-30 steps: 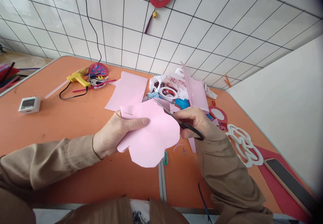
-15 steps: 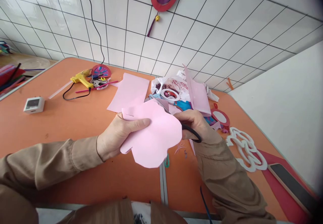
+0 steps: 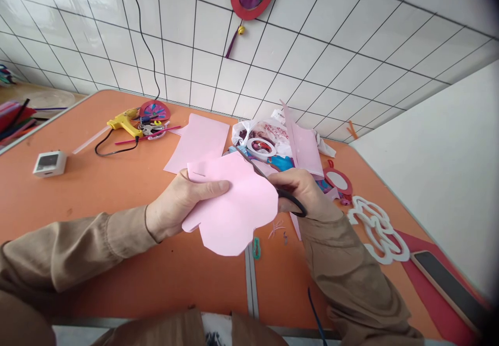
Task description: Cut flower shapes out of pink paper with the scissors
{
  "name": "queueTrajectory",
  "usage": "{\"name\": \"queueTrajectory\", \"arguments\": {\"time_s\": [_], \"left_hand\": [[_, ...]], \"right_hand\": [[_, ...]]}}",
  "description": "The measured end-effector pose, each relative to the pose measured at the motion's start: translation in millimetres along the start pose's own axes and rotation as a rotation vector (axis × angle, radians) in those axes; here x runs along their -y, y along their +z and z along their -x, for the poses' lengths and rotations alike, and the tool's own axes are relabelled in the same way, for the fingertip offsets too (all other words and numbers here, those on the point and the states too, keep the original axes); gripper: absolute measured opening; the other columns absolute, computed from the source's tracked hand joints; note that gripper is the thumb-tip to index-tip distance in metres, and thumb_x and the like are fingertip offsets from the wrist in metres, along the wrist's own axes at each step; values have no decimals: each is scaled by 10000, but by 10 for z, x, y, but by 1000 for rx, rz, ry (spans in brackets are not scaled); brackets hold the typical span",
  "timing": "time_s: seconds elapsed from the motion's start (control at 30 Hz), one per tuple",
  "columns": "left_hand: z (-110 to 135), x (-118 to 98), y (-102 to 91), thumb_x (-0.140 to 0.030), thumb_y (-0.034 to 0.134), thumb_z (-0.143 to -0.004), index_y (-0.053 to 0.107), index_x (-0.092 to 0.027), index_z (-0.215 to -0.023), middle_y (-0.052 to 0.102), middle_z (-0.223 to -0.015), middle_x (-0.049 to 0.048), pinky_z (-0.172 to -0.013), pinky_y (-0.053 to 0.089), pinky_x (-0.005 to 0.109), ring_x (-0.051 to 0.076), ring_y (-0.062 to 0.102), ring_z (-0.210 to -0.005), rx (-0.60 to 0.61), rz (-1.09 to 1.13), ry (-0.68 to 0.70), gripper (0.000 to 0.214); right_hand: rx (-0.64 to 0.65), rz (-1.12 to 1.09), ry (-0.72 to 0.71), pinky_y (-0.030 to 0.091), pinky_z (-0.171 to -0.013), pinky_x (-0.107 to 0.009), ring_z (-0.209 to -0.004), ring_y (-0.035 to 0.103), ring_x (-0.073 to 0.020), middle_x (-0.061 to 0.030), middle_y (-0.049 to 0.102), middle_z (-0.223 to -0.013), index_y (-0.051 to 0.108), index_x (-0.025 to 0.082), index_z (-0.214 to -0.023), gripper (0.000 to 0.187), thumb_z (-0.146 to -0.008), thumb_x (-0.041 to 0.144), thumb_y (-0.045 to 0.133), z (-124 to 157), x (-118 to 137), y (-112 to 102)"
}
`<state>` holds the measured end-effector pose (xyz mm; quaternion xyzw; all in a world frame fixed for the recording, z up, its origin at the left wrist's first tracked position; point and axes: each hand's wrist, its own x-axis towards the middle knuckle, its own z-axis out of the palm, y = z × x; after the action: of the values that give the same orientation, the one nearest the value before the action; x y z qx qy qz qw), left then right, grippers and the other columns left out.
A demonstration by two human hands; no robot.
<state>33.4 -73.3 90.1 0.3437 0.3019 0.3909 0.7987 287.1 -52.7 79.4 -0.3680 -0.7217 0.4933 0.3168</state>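
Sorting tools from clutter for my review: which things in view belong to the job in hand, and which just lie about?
In the job:
pink scalloped piece, gripped by the left hand
scissors, in the right hand, blades at the piece's edge

Apparently just lying about, among others:
yellow glue gun
small white device
green clip
phone

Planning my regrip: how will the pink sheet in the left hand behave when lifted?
The pink sheet is probably fairly stiff: held at one side by the left hand, it hardly sags. Its thin edges suggest low weight and perhaps easy creasing.
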Motion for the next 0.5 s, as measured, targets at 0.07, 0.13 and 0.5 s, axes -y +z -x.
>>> {"name": "queueTrajectory", "arguments": {"time_s": [0.07,0.13,0.5], "left_hand": [[-15,-40,-4,-206,824,-738,723,-103,-1002,788,-831,114,-567,613,288,224,736,-624,-13,-29,-1,301],[-37,-102,-5,-207,814,-737,718,-94,-967,772,-747,108,-513,599,280,233,729,-586,-40,-66,23,274],[-1,-525,-50,-185,768,-771,713,-108,-788,642,-473,3,-283,423,211,130,525,-295,-131,-161,480,96]], "right_hand": [[-51,7,49,405,-455,-241,-512,465,-103,27,524,-594,714,113,-797,333,-642,373,853,9,59,7],[-117,-2,121,346,-407,-222,-455,419,-79,42,498,-571,697,122,-812,292,-663,342,818,13,108,20],[103,181,229,425,-536,-249,-543,508,-106,42,557,-624,646,146,-1003,352,-714,319,750,-79,105,220]]}}
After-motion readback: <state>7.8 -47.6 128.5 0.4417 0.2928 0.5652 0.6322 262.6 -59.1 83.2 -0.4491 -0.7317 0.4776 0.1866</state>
